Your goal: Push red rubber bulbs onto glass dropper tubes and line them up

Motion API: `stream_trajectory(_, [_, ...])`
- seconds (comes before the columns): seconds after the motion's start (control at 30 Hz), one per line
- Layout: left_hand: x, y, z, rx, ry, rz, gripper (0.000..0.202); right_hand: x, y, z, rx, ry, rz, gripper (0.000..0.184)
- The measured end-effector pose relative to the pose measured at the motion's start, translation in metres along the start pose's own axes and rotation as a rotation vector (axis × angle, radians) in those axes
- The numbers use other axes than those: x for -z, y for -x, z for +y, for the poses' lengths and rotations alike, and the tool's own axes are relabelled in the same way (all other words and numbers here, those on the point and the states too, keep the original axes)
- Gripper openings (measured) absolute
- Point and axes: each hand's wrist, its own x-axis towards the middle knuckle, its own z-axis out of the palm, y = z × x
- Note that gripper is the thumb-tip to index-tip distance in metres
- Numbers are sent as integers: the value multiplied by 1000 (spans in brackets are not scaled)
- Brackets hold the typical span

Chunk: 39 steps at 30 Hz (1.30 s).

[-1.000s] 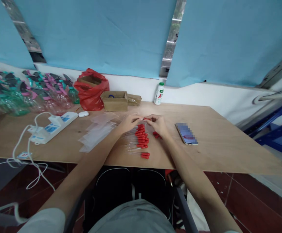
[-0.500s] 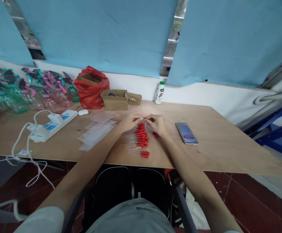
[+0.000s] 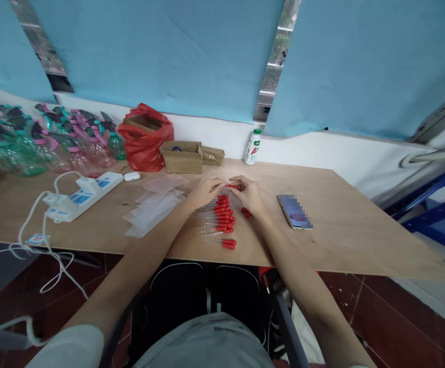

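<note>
A row of clear droppers with red bulbs (image 3: 222,217) lies on the wooden table (image 3: 341,230) in front of me. My left hand (image 3: 203,190) and my right hand (image 3: 249,193) meet just behind the row, both pinched on one red-bulbed dropper (image 3: 231,186) held between them. A few loose red bulbs (image 3: 246,212) lie under my right wrist. Clear plastic bags (image 3: 153,209) are stacked to the left of my left hand.
A phone (image 3: 293,210) lies right of my hands. At the back stand a small white bottle (image 3: 251,147), cardboard boxes (image 3: 181,156) and a red bag (image 3: 146,138). Left are a white power strip (image 3: 80,197) with cables and several spray bottles (image 3: 34,140).
Both hands stay together behind the dropper row with only small finger movements; the view shifted slightly.
</note>
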Motion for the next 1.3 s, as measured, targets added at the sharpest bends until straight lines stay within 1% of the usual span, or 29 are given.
stream_trajectory(0.1, [-1,-1,-2,30,42,72,29,0,-1,0,21,20,5,31])
stream_trajectory(0.23, [-2,0,-1,140,165,116,22,2,-1,2,-3,-6,14,31])
stream_trajectory(0.33, [-1,0,2,198,264,117,20,5,-1,0,-45,-60,5,32])
stream_trajectory(0.53, [1,-1,1,260,415,72,31,5,1,-7,-93,-145,-20,34])
stream_trajectory(0.63, [2,-2,-2,266,440,49,33,4,3,-9,-97,-162,-13,35])
stream_trajectory(0.9, [2,0,-4,243,446,29,34,1,7,-10,-73,-117,-9,35])
stream_trajectory(1.13, [0,-1,-2,246,456,25,35,3,7,-10,3,-33,-5,35])
stream_trajectory(1.3, [1,-2,0,247,433,31,33,4,9,-16,29,25,15,40])
